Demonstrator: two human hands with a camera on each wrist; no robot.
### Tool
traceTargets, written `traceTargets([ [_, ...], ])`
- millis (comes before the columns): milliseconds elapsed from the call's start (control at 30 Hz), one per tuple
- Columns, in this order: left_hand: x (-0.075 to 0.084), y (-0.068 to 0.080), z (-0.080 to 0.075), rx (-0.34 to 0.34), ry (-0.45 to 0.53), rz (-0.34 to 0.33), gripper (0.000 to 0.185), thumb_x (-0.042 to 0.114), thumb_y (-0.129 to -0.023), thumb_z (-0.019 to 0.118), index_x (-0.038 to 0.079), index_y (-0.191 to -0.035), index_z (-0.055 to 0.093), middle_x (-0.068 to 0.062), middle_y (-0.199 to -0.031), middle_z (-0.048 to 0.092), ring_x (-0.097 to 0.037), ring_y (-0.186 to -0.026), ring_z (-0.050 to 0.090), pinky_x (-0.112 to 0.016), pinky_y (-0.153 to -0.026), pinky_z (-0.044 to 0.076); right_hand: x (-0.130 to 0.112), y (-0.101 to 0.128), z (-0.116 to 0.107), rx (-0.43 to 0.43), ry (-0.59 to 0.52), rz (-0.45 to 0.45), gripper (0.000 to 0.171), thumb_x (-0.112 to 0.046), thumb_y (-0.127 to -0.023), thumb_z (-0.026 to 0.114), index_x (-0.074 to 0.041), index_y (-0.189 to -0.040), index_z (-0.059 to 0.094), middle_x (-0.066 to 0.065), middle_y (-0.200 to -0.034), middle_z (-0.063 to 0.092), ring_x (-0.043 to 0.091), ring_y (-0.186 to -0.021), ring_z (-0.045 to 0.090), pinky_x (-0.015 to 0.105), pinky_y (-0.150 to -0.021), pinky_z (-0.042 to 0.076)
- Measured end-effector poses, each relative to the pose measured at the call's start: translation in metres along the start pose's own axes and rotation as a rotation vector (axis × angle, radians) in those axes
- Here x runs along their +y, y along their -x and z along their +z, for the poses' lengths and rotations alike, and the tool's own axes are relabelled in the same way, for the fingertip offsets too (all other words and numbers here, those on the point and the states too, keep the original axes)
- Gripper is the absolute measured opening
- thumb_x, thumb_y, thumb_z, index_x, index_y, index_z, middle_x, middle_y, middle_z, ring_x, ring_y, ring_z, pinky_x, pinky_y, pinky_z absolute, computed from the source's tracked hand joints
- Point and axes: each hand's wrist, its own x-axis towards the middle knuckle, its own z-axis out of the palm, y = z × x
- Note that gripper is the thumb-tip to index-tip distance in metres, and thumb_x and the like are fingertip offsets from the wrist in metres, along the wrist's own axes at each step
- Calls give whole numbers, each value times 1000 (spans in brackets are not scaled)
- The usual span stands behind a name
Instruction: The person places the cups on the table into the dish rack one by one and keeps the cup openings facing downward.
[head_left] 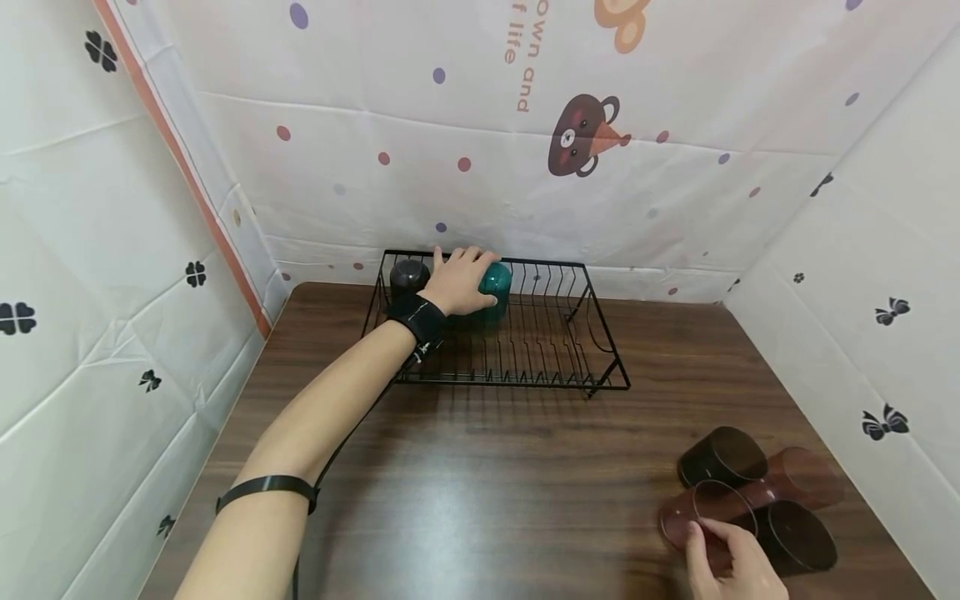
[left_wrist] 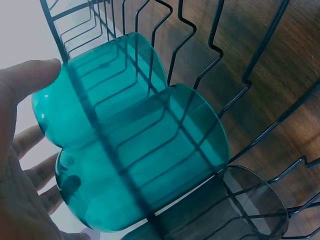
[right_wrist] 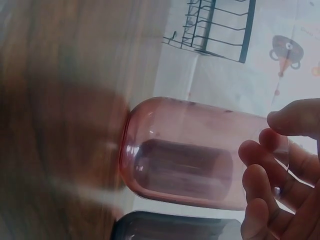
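Observation:
My left hand (head_left: 459, 283) reaches over the black wire rack (head_left: 551, 383), fingers spread beside a teal cup (head_left: 498, 287). In the left wrist view, two upside-down teal cups (left_wrist: 145, 155) lean side by side among the wires. The thumb lies at the edge of the farther one, and the other fingers pass behind their bases. A dark grey cup (head_left: 408, 275) stands upside down at the rack's left end. At the lower right, my right hand (head_left: 735, 562) pinches the rim of an upright pink cup (right_wrist: 185, 120) between thumb and fingers, its base at the tabletop.
Around the pink cup stand a dark cup (head_left: 712, 458) behind it, another dark cup (head_left: 806, 537) to its right and a second pink cup (head_left: 810, 475). Printed cloth (head_left: 352, 200) hangs behind the rack and along both sides of the wooden table (head_left: 420, 450).

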Motion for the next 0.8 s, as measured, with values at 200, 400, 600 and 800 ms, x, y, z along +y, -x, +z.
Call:
traceTargets([
  [200, -2, 4, -5, 14, 27, 12, 72, 46, -93, 71, 25, -155, 40, -9, -160, 38, -36, -150, 32, -74, -120, 6, -5, 2, 1, -23, 8, 12, 10, -11, -82, 79, -6, -89, 76, 9, -79, 70, -28, -69, 31, 5, -55, 33],
  [400, -2, 13, -12, 13, 51, 17, 69, 45, -94, 70, 25, -154, 41, -7, -161, 37, -35, -150, 31, -73, -120, 5, -10, 1, 2, -26, -6, 17, 9, -11, -81, 80, -7, -88, 76, 9, -79, 72, -27, -67, 35, 4, -55, 34],
  [600, 0, 21, -24, 5, 65, 43, 67, 48, -96, 67, 25, -153, 42, -7, -162, 36, -35, -151, 31, -72, -120, 7, -13, 2, 4, -35, -12, 9, 10, -12, -80, 83, -11, -88, 77, 6, -78, 73, -25, -65, 37, 3, -55, 34],
  [800, 3, 29, -32, 1, 64, 62, 67, 50, -95, 67, 28, -153, 42, -6, -161, 36, -34, -150, 33, -71, -121, 8, -18, 3, 8, -44, -61, -27, 12, -11, -79, 84, -14, -87, 77, 0, -74, 70, -20, -60, 42, 5, -53, 36],
])
